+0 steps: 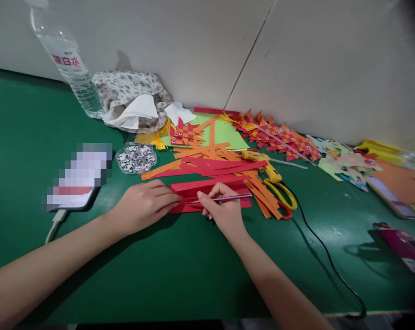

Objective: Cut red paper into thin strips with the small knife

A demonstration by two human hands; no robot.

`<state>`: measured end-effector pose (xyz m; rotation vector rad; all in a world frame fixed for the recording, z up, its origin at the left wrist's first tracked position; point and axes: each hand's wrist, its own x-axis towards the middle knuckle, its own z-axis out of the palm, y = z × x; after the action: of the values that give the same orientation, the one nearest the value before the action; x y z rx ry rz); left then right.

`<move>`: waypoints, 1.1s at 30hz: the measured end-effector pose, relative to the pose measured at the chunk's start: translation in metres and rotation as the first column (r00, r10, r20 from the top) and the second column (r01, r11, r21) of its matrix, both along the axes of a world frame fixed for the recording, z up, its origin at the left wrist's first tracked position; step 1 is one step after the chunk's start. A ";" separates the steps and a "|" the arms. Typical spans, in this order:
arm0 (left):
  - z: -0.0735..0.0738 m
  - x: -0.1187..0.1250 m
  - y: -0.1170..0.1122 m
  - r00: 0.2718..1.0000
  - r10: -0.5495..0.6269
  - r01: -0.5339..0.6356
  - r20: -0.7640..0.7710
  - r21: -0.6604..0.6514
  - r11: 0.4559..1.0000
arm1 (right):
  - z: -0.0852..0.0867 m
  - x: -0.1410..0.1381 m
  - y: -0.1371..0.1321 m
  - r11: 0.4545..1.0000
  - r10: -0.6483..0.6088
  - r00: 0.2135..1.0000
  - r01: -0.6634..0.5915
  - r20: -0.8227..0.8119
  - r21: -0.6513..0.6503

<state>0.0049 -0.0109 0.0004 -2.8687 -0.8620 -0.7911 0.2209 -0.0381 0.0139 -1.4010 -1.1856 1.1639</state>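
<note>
My right hand (224, 208) is closed around a slim pinkish pencil (240, 196). The pencil's tip points left, onto a folded red paper sheet (200, 186). At the sheet's left end, my left hand (147, 201) has its fingers closed on the edge, holding it against the green table. Red paper strips (224, 165) and orange strips (262, 197) lie loosely piled just behind and to the right. A hot glue gun (262, 163) and scissors with yellow and red handles (293, 201) rest right of the pile.
Left are a phone (83, 176) on a cable, a water bottle (68, 59) and a patterned tissue pouch (131, 87). A tub of googly eyes (137, 158) sits behind my left hand. Woven paper fish (283, 137) lie along the wall; a black cord (317, 236) runs right.
</note>
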 end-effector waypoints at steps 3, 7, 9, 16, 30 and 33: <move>0.000 0.000 0.001 1.000 -0.002 0.002 0.012 0.002 1.000 | 0.001 -0.003 0.000 1.000 0.006 1.000 -0.006 0.004 -0.001; 0.000 -0.001 0.002 1.000 0.004 -0.003 0.023 -0.025 1.000 | 0.000 -0.009 0.000 1.000 0.025 1.000 -0.025 -0.007 -0.001; 0.000 -0.001 0.002 1.000 0.004 -0.003 0.029 -0.031 1.000 | -0.001 -0.011 0.000 0.999 0.033 0.999 -0.033 -0.008 0.003; 0.002 0.000 0.002 0.999 -0.011 0.012 0.039 -0.040 0.999 | -0.002 -0.012 0.000 0.999 0.046 0.999 -0.046 -0.001 0.003; -0.001 -0.001 0.002 1.000 -0.005 0.006 0.027 -0.035 0.999 | -0.002 0.002 0.001 0.999 0.014 0.998 -0.016 0.058 0.042; -0.001 -0.001 0.002 1.000 -0.001 0.002 0.026 -0.031 1.000 | -0.004 0.005 0.001 0.998 -0.006 0.997 0.002 0.072 0.060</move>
<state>0.0042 -0.0091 -0.0001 -2.8924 -0.8825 -0.8248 0.2262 -0.0367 0.0103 -1.4091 -1.2572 1.0740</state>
